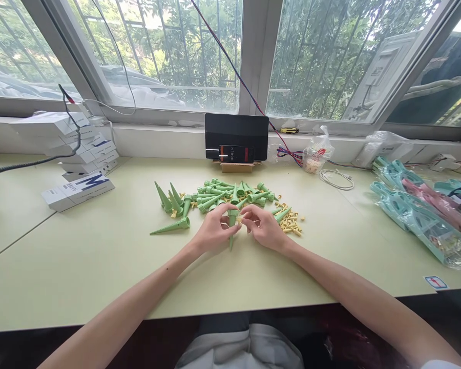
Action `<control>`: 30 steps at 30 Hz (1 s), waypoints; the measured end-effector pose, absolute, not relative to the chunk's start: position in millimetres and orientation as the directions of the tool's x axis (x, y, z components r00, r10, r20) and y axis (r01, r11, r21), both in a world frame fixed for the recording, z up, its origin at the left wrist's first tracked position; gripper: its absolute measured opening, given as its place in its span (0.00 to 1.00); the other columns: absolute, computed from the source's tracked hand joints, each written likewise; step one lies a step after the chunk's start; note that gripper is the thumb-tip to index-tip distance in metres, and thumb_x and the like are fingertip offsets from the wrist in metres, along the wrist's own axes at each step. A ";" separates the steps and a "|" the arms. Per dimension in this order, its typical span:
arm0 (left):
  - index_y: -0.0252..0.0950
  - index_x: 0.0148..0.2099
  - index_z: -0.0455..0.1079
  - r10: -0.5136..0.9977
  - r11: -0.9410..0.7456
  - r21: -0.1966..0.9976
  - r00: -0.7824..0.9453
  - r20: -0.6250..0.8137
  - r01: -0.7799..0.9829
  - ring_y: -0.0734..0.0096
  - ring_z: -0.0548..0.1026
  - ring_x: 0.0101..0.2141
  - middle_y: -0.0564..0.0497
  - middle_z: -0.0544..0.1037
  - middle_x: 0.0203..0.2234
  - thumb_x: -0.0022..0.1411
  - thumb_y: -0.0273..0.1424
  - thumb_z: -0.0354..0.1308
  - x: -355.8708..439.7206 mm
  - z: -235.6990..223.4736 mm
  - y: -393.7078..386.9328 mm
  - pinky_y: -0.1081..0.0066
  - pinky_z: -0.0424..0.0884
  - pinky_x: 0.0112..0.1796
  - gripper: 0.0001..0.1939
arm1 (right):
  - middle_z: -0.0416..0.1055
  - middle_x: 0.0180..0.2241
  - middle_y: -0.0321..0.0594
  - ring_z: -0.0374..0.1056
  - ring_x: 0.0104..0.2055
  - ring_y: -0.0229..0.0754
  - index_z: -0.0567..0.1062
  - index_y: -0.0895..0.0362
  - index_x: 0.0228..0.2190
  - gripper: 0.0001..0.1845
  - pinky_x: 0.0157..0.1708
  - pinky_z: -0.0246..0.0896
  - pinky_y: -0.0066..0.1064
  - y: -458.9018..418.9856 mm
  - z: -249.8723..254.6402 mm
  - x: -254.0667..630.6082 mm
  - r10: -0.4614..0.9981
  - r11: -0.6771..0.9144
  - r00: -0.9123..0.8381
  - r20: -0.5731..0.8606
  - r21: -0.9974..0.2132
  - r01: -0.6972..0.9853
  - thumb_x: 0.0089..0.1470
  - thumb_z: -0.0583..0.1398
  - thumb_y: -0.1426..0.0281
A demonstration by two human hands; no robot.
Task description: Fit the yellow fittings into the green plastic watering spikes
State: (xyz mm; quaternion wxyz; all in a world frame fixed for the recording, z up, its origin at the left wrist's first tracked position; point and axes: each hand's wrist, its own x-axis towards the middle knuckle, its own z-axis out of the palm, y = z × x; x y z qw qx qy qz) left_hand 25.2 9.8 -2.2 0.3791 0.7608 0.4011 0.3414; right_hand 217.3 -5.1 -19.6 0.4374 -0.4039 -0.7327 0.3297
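My left hand is closed around a green plastic spike, whose pointed end hangs down. In the fingertips of my right hand is a small yellow plug, held against the side of the spike near its wide top. Behind both hands lies a heap of green spikes. Loose yellow plugs are scattered by my right hand. To the left, several spikes stand point up, with one more spike lying flat in front of them.
A phone leans on a dark tablet behind the heap. White boxes are stacked at the left. Bagged teal and pink items lie at the right. A coiled white cable and a plastic bag are near the window.
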 end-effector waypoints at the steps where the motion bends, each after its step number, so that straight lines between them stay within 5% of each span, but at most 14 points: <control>1: 0.38 0.51 0.66 0.869 -0.391 0.851 0.446 0.215 0.351 0.75 0.68 0.23 0.59 0.63 0.22 0.59 0.38 0.61 25.2 -2.4 9.9 0.74 0.69 0.25 0.20 | 0.72 0.29 0.36 0.67 0.27 0.38 0.70 0.54 0.40 0.06 0.28 0.65 0.30 -5.4 -19.0 217.2 0.880 0.456 -0.291 0.374 -0.837 0.302 0.61 0.57 0.67; 16: 0.39 0.51 0.67 0.853 -0.425 0.839 0.459 0.247 0.339 0.79 0.68 0.26 0.49 0.72 0.44 0.59 0.37 0.60 24.9 -8.3 12.4 0.74 0.72 0.26 0.18 | 0.68 0.26 0.34 0.63 0.25 0.37 0.70 0.54 0.36 0.05 0.24 0.60 0.28 -3.5 -19.8 216.4 0.906 0.392 -0.266 0.329 -0.888 0.239 0.58 0.58 0.67; 24: 0.39 0.50 0.68 0.835 -0.482 0.796 0.468 0.291 0.366 0.78 0.68 0.26 0.49 0.72 0.42 0.59 0.37 0.59 24.9 -7.7 11.3 0.72 0.72 0.26 0.17 | 0.68 0.25 0.34 0.65 0.25 0.38 0.69 0.54 0.35 0.06 0.23 0.61 0.29 -5.2 -14.0 215.9 0.926 0.331 -0.259 0.275 -0.921 0.204 0.57 0.58 0.65; 30: 0.39 0.50 0.68 0.832 -0.494 0.786 0.464 0.303 0.372 0.78 0.68 0.26 0.50 0.72 0.41 0.60 0.37 0.59 25.1 -7.5 11.2 0.74 0.70 0.25 0.17 | 0.68 0.24 0.32 0.58 0.18 0.34 0.69 0.54 0.34 0.07 0.18 0.57 0.27 -4.8 -13.4 215.4 0.940 0.266 -0.259 0.221 -0.952 0.153 0.56 0.59 0.64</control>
